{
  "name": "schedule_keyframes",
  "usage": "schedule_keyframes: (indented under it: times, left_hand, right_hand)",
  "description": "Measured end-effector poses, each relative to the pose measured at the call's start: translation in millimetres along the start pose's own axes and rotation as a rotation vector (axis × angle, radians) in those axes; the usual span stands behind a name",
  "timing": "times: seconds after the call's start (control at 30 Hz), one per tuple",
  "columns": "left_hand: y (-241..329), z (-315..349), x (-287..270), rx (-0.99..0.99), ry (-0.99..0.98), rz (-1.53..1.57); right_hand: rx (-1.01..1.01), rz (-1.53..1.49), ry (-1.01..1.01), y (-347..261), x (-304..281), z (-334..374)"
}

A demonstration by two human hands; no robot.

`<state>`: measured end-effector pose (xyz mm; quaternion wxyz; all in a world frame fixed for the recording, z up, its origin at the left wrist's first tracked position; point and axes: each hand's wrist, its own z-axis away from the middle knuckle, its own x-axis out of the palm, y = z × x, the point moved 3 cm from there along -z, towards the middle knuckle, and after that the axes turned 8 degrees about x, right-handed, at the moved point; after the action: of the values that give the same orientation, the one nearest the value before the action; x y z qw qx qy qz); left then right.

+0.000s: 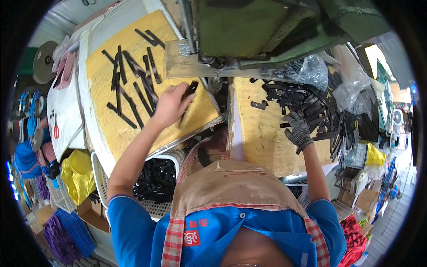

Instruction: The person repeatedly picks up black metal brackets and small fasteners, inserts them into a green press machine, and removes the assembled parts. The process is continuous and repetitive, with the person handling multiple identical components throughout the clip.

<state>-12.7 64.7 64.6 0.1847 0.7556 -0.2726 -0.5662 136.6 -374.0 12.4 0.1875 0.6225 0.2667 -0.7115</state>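
Observation:
My bare left hand (171, 104) is closed on a flat black metal strip (191, 87), held over the right edge of a yellow board (100, 91). Several long black strips (148, 66) lie scattered on that board. On a second, wooden board (258, 142) at the right, my right hand (298, 131) wears a grey glove. Its fingers curl over a small black metal piece (284, 125), whose end pokes out at the left. A heap of black metal pieces (307, 100) lies beyond and beside this hand. The undersides of the gloved fingers are hidden.
A green machine (262, 31) overhangs the far side, with a clear plastic plate (180, 66) below it. A white basket (153, 216) of black parts stands below the left board. Clear plastic bags (351, 89) rest at the far right. A yellow bag (78, 178) hangs at left.

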Motion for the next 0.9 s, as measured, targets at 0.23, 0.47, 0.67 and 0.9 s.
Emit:
schedule_keyframes:
  times: [0.23,0.47,0.67,0.9]
  left_hand:
    - [17.6,-60.6,52.1,-0.445,-0.002,0.833]
    - [-11.8,-50.3,66.0,-0.292,0.323,0.467]
    - [-80.3,-143.5,72.8,0.036,0.228,-0.002]
    - [-96.1,-166.3,82.7,-0.048,0.098,0.031]
  right_hand:
    - [-0.018,0.062,0.060,1.3,1.1,-3.2]
    - [-0.298,-0.008,0.247,-40.0,-0.1,-24.1]
    - [-0.192,-0.500,0.390,-159.2,-24.7,-80.7]
    - [0.065,-1.111,-0.099,-217.6,-23.0,-121.2]
